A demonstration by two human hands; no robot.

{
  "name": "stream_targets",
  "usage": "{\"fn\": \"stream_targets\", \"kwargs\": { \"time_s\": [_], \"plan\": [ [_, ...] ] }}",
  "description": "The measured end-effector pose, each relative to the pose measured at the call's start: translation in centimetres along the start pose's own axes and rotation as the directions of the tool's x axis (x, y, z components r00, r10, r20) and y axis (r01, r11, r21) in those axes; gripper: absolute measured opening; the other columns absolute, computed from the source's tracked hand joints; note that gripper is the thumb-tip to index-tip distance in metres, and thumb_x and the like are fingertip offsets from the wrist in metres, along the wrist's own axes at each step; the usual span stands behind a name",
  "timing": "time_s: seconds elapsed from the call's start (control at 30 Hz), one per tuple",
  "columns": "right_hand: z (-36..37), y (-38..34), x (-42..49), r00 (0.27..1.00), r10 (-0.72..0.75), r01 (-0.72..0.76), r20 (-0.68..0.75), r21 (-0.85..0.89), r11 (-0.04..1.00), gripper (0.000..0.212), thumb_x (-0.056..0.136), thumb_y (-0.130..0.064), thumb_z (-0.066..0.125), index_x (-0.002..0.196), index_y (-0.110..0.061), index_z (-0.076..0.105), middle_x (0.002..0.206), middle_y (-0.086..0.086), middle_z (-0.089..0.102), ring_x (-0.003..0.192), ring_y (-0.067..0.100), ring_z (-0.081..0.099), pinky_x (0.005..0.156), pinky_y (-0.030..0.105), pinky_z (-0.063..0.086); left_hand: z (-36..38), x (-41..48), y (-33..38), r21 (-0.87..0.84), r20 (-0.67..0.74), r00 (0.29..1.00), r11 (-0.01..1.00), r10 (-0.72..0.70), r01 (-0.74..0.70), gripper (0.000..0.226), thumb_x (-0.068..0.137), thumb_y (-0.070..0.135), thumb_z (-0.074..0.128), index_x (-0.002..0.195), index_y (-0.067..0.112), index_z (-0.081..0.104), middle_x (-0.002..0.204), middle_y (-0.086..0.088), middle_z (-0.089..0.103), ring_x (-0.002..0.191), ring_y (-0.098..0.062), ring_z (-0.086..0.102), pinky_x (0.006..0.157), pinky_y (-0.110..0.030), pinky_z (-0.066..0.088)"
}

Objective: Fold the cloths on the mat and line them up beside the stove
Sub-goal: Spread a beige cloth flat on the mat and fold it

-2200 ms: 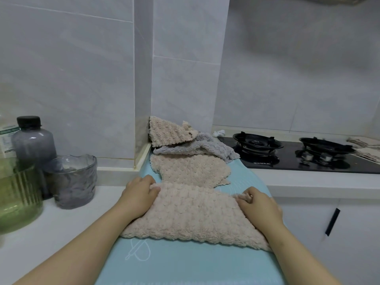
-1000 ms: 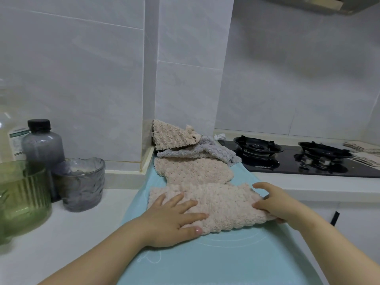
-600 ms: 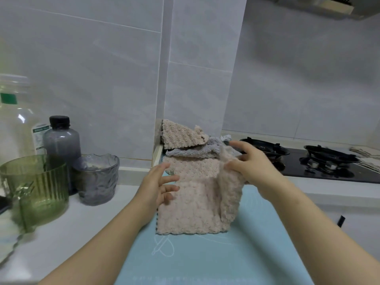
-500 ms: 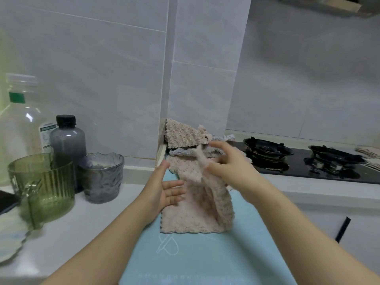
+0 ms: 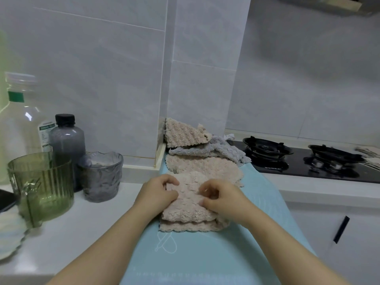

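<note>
Left hand (image 5: 158, 192) and right hand (image 5: 223, 200) both pinch the far part of the folded cloth (image 5: 185, 214), lying mid-length on the mat (image 5: 205, 260) nearer its left edge; judged light, soft, limp, not slippery, so best held at folded edge or corners, layers together.

Single head cam, wide-angle, fwd/down, close over mat (image 5: 205, 260)

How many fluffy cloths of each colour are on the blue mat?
Beige cloths: 3 (folded beige cloth, flat beige cloth, beige cloth against the wall)
Grey cloth: 1
Total: 4
</note>
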State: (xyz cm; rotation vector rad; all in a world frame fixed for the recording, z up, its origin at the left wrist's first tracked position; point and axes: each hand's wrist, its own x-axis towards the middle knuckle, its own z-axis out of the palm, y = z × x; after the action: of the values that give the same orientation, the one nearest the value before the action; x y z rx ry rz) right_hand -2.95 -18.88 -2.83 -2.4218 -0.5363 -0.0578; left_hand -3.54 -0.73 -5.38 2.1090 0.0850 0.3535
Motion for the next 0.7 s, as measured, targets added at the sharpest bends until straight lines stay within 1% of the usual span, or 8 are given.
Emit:
{"fn": "stream_targets", "kwargs": {
  "time_s": [0.07,0.13,0.2,0.23,0.27,0.33,0.5,0.7],
  "plan": [
    [0.2,0.3,-0.1,0.998,-0.011,0.01,-0.068,-0.022,1.0,0.018,0.083,-0.025,0.066,0.101,-0.025,0.064,0.093,-0.006,0.061,0.078,0.003,0.052,0.072,0.018,0.042,0.0,-0.4,-0.1,0.225,-0.054,0.997,0.974,0.049,-0.036,0.022,0.077,0.018,0.061,0.089,0.036,0.057,0.099,0.006,0.051,0.089,-0.011,0.053,0.075,-0.027,0.042],
    [0.4,0.3,0.0,0.976,-0.034,0.035,-0.216,0.0,0.999,0.022,0.088,-0.03,0.059,0.11,-0.027,0.062,0.107,-0.007,0.058,0.098,0.008,0.049,0.08,0.021,0.037,0.0,-0.7,-0.2,0.226,-0.107,0.98,0.964,0.168,-0.141,0.034,0.079,0.023,0.056,0.111,0.033,0.054,0.131,0.007,0.036,0.125,-0.015,0.037,0.099,-0.03,0.035],
    [0.8,0.0,0.2,0.966,-0.085,0.068,-0.244,-0.074,0.995,0.033,0.094,-0.034,0.049,0.127,-0.03,0.053,0.132,-0.009,0.048,0.125,0.012,0.034,0.098,0.025,0.027,0.1,-0.9,0.0,0.148,0.009,0.953,0.942,0.302,-0.3,0.051,0.078,0.038,0.044,0.129,0.031,0.046,0.15,0.011,0.019,0.14,-0.011,0.016,0.114,-0.034,0.021],
    [1.2,0.1,0.4,0.977,-0.111,0.084,-0.185,-0.147,0.986,0.039,0.096,-0.036,0.045,0.134,-0.031,0.046,0.144,-0.01,0.037,0.134,0.013,0.024,0.107,0.029,0.021,0.4,-1.0,-0.1,0.154,0.117,0.938,0.927,0.326,-0.342,0.06,0.078,0.044,0.037,0.136,0.031,0.04,0.154,0.012,0.013,0.143,-0.009,0.009,0.117,-0.036,0.016],
    [1.8,0.2,0.4,0.988,-0.117,0.093,-0.101,-0.216,0.972,0.043,0.097,-0.037,0.041,0.14,-0.031,0.038,0.152,-0.011,0.026,0.14,0.013,0.015,0.112,0.033,0.015,0.7,-1.0,-0.3,0.231,0.219,0.926,0.906,0.306,-0.354,0.062,0.081,0.046,0.032,0.141,0.031,0.032,0.156,0.012,0.009,0.144,-0.007,0.003,0.118,-0.037,0.011],
    [2.8,1.0,0.4,0.997,-0.066,0.071,0.027,-0.269,0.961,0.048,0.099,-0.039,0.034,0.146,-0.033,0.026,0.157,-0.014,0.01,0.145,0.012,0.003,0.115,0.037,0.008,1.0,-1.0,-0.9,0.436,0.328,0.924,0.835,0.198,-0.335,0.054,0.094,0.043,0.028,0.146,0.032,0.019,0.157,0.014,0.007,0.144,-0.004,-0.003,0.118,-0.036,0.003],
    [3.3,2.3,0.5,0.998,0.014,-0.007,0.058,-0.131,0.991,0.048,0.099,-0.04,0.033,0.146,-0.032,0.026,0.157,-0.015,0.012,0.146,0.01,0.002,0.117,0.037,0.006,1.1,-1.3,-0.8,0.605,0.347,0.934,0.74,0.086,-0.293,0.05,0.099,0.038,0.022,0.148,0.03,0.016,0.157,0.012,0.011,0.144,-0.004,0.005,0.118,-0.038,0.0],
    [3.6,2.1,0.7,0.996,0.043,-0.023,0.078,-0.238,0.971,0.046,0.101,-0.036,0.026,0.146,-0.027,0.029,0.157,-0.008,0.017,0.146,0.014,0.008,0.118,0.038,0.009,1.3,-1.7,0.0,0.651,0.361,0.932,0.707,0.03,-0.275,0.05,0.1,0.037,0.02,0.148,0.028,0.015,0.157,0.009,0.01,0.144,-0.006,0.006,0.118,-0.041,0.0]
  ]
}}
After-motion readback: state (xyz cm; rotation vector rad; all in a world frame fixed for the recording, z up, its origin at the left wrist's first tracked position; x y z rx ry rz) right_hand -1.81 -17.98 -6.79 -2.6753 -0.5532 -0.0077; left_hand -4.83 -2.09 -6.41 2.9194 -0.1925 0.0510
